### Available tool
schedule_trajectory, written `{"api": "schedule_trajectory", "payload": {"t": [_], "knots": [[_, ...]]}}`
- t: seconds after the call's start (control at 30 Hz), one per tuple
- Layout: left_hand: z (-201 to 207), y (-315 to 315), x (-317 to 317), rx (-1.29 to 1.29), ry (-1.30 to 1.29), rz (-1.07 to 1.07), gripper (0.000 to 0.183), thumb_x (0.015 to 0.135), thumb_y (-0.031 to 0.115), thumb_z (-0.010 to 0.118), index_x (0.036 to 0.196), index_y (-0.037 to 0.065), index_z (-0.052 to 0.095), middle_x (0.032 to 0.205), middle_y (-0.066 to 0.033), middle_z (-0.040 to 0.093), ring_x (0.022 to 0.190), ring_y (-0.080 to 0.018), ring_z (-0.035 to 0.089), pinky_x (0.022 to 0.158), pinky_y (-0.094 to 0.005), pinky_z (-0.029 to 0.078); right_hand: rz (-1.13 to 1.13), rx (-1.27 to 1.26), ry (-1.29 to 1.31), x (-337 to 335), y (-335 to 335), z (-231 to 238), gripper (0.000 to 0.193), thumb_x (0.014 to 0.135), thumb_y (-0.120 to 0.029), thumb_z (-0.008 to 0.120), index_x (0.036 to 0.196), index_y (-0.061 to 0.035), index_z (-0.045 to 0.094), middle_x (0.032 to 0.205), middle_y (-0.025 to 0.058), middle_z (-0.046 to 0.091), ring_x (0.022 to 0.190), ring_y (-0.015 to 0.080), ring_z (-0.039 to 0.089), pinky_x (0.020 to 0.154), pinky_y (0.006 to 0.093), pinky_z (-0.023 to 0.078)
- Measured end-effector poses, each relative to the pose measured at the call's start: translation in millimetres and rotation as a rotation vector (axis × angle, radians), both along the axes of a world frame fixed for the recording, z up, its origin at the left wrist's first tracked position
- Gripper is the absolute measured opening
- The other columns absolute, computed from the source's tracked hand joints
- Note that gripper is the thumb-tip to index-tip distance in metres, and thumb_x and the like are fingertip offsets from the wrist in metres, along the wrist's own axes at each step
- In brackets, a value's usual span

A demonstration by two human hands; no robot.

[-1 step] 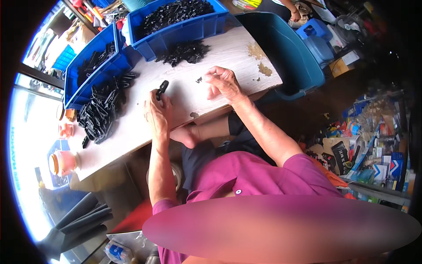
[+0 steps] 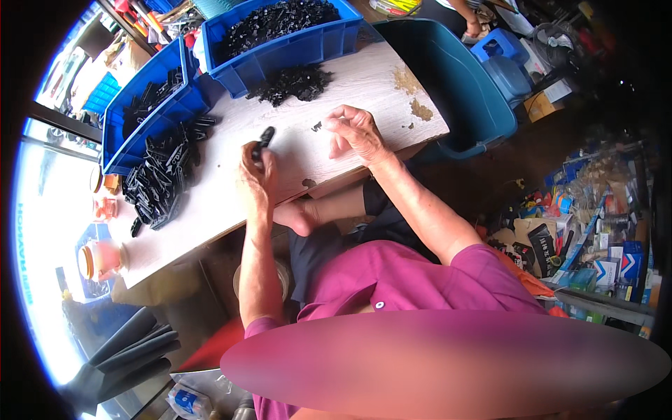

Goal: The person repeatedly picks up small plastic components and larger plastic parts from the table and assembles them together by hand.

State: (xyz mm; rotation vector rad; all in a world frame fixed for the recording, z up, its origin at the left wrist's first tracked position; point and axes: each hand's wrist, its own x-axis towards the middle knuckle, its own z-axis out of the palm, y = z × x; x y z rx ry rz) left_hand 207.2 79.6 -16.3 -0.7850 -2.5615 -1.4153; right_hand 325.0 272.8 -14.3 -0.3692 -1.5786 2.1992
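Left hand (image 2: 255, 176) grips a black part (image 2: 266, 136), apparently mid-handling, next calling for steadiness; right hand (image 2: 357, 133) half-curled, contents unclear!

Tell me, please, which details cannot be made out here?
All in the head view:
Black part: lower end hidden by the left hand; visible end blurred.
Right hand: whether it holds something small; its own grip hides this.
Bin: bottom, lost in shadow.
Other person: mostly cut off by the upper edge.
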Motion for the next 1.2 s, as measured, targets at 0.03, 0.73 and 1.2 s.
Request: {"api": "schedule_trajectory", "payload": {"t": [0.03,0.73,1.2], "knots": [[-9,-1,1,0.145,-0.199,-0.069,0.02,0.088,0.013,0.062,0.104,0.0,0.06,0.077,-0.0057,0.059,0.066,-0.011,0.054,0.056,-0.0256,0.044,0.013,-0.035,0.028,-2,-4,1,0.014,0.085,-0.016,0.067,0.091,-0.0048,0.063,0.05,0.0009,0.051,0.044,0.0137,0.056,0.045,0.0307,0.051],[5,61,46,0.739,-1.014,-0.397,0.018,0.086,0.009,0.066,0.102,0.002,0.061,0.082,-0.005,0.064,0.064,-0.0108,0.063,0.058,-0.0223,0.054,0.004,-0.006,-0.04,3,10,-2,0.016,0.081,-0.016,0.075,0.091,-0.0055,0.069,0.07,-0.0003,0.066,0.056,0.0066,0.054,0.053,0.0216,0.042],[1,65,45,0.915,-1.024,-0.269,0.007,0.086,0.006,0.061,0.089,0.0,0.062,0.073,-0.0086,0.063,0.054,-0.0144,0.061,0.051,-0.0258,0.054,0.06,0.181,-0.216,-6,3,3,0.031,0.082,-0.032,0.069,0.074,-0.0056,0.057,0.058,-0.001,0.05,0.043,0.0085,0.045,0.04,0.0243,0.036]]}}
